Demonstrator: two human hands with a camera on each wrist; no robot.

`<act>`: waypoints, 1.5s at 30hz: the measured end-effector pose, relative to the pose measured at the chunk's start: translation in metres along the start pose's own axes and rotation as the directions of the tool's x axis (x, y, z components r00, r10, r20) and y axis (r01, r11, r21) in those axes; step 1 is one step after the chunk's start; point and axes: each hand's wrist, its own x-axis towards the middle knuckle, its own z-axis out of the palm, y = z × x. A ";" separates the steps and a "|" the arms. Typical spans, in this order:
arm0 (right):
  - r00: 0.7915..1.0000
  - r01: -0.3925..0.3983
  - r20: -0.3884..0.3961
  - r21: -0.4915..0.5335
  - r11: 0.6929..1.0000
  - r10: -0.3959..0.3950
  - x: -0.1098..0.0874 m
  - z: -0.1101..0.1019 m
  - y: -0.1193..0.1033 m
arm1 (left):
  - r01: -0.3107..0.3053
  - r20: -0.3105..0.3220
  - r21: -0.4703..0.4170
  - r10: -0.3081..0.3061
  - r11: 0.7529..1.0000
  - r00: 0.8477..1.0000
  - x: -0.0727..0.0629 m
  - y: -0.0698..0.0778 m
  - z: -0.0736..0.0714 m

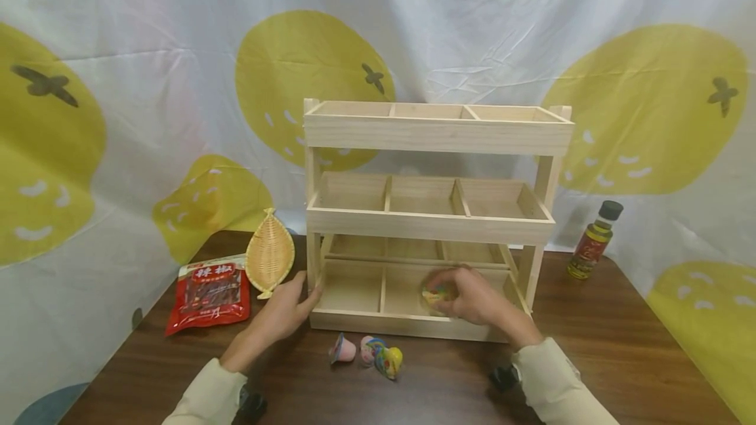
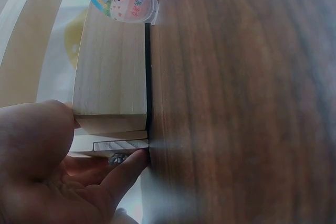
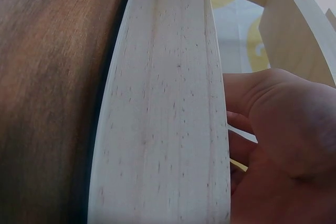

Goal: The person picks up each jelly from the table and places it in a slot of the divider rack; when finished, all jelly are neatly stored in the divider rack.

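A three-tier wooden shelf [image 1: 431, 225] with divided trays stands on the table. My left hand [image 1: 287, 305] grips its lower left corner; in the left wrist view the thumb lies over the tray's edge and the fingers [image 2: 123, 177] lie along the outer side. My right hand [image 1: 472, 295] reaches into the bottom tray and holds a small yellow-and-green jelly cup [image 1: 436, 295], blurred. In the right wrist view the front board [image 3: 163, 103] hides what the fingertips hold. Before the shelf lie a pink jelly cup [image 1: 344, 350] and several bright ones beside it, including a yellow one [image 1: 390, 361].
Left of the shelf are a red packet of dried chillies [image 1: 214, 290] and a fish-shaped woven basket [image 1: 270, 253] leaning upright. An oil bottle [image 1: 594, 241] with a dark cap stands right of the shelf. A patterned curtain [image 1: 449, 38] hangs behind the wooden table [image 1: 614, 346].
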 end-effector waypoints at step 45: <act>0.876 0.450 0.131 0.119 0.885 -0.463 -0.039 0.042 -0.073 | 0.011 0.007 0.013 -0.011 1.000 1.000 0.000 -0.002 0.001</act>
